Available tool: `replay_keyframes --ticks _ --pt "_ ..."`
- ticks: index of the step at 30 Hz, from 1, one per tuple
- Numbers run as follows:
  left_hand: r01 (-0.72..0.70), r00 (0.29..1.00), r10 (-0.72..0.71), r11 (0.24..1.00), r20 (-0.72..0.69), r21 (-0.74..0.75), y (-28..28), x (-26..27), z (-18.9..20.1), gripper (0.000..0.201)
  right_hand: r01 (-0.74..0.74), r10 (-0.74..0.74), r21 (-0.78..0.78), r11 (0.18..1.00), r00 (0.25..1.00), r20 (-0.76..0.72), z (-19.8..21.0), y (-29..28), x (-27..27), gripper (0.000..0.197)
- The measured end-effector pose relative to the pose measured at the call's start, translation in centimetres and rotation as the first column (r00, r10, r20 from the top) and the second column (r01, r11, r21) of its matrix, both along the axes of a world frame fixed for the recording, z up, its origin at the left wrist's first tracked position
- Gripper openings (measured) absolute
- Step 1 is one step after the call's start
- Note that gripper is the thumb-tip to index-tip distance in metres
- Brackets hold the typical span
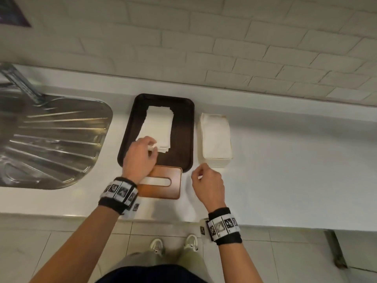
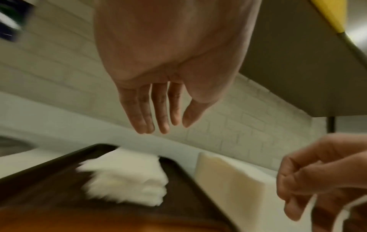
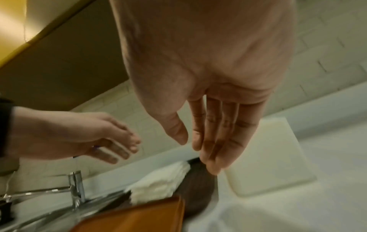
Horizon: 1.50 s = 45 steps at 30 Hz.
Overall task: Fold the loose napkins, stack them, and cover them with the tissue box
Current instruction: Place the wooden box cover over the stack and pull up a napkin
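Observation:
A stack of folded white napkins (image 1: 159,127) (image 2: 127,177) (image 3: 158,185) lies lengthwise on a dark brown tray (image 1: 183,139) (image 2: 49,180). My left hand (image 1: 152,144) (image 2: 164,125) hovers over the stack's near left corner, fingers straight and holding nothing. A white tissue box (image 1: 215,139) (image 2: 224,177) (image 3: 268,157) stands on the counter just right of the tray. Its wooden slotted lid (image 1: 163,182) (image 3: 135,219) lies flat in front of the tray, partly under my left wrist. My right hand (image 1: 199,172) (image 3: 190,149) hangs empty above the counter, between the lid and the box.
A steel sink drainboard (image 1: 51,139) with a tap (image 3: 76,188) fills the counter's left side. A white brick wall (image 1: 224,48) runs behind. The counter's front edge (image 1: 183,218) is near my wrists; bare white counter (image 1: 295,170) stretches right of the box.

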<state>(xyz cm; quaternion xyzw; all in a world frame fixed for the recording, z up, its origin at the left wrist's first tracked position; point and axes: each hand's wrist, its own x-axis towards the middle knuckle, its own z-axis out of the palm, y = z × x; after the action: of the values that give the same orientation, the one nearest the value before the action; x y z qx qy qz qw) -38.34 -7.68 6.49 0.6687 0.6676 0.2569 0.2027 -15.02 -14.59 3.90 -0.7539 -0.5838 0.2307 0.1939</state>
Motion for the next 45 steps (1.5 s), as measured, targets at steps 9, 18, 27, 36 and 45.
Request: replay_keyframes --ticks 9,18,27,36,45 --pt "-0.216 0.976 0.188 0.873 -0.108 -0.436 -5.8 -7.6 -7.3 0.031 0.003 -0.063 -0.26 0.966 0.973 -0.223 -6.0 -0.8 -5.1 0.016" --pt "0.099 0.932 -0.016 0.972 0.363 -0.211 -1.1 -0.8 4.0 0.028 -0.23 0.222 0.092 0.969 0.641 -0.735 9.3 -3.9 0.5 0.025" --pt "0.254 0.655 -0.158 0.967 0.739 -0.019 10.8 10.4 7.1 0.041 -0.327 0.264 0.305 0.894 0.937 0.23 10.2 5.0 7.3 0.078" --pt "0.169 0.907 -0.111 0.98 0.407 -0.109 13.3 13.9 0.9 0.037 -0.544 0.421 0.087 0.834 0.731 0.537 0.7 9.1 9.9 0.081" --pt "0.327 0.945 -0.323 0.937 0.05 -0.121 16.9 17.6 -2.2 0.051 -0.502 0.377 0.174 0.847 0.799 0.468 -0.8 8.7 11.1 0.075"
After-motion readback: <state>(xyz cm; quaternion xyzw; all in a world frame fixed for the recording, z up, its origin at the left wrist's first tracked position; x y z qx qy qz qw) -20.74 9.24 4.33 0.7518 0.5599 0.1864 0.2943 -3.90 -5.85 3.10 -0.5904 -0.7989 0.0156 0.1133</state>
